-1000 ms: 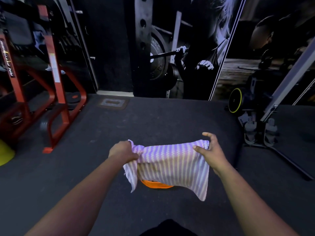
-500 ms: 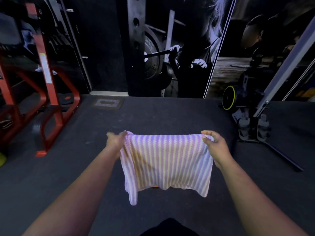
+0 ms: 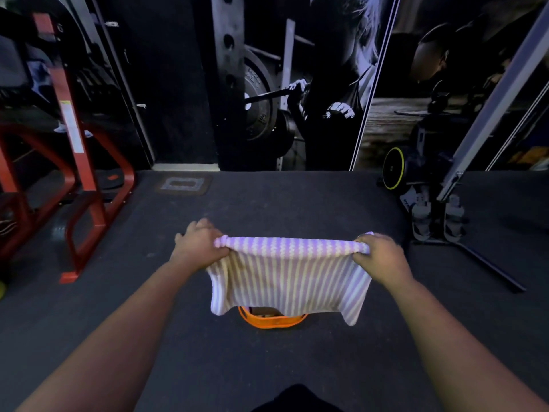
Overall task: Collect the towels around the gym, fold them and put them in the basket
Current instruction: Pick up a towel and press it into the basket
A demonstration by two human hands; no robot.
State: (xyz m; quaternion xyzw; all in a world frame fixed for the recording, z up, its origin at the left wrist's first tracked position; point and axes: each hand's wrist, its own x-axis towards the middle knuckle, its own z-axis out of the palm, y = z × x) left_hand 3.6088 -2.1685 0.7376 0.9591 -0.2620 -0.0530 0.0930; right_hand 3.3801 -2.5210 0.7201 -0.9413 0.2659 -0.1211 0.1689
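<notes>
A white towel with pale stripes (image 3: 289, 281) hangs stretched in front of me, folded over along its top edge. My left hand (image 3: 199, 245) grips its top left corner and my right hand (image 3: 378, 257) grips its top right corner, both with fingers curled over the cloth. Under the towel's lower edge the orange rim of the basket (image 3: 271, 321) shows on the dark floor; most of the basket is hidden behind the towel.
A red steel frame (image 3: 86, 203) stands on the left. At the right a grey slanted bar and a stand with dumbbells (image 3: 436, 215) sit beside a yellow-rimmed wheel (image 3: 393, 168). A wall with a gym mural (image 3: 312, 84) is ahead. Dark rubber floor (image 3: 267, 209) lies between.
The towel's top edge has been pulled taut and rolled over between both hands, the hands have spread wider, and the orange basket rim shows again below the cloth.
</notes>
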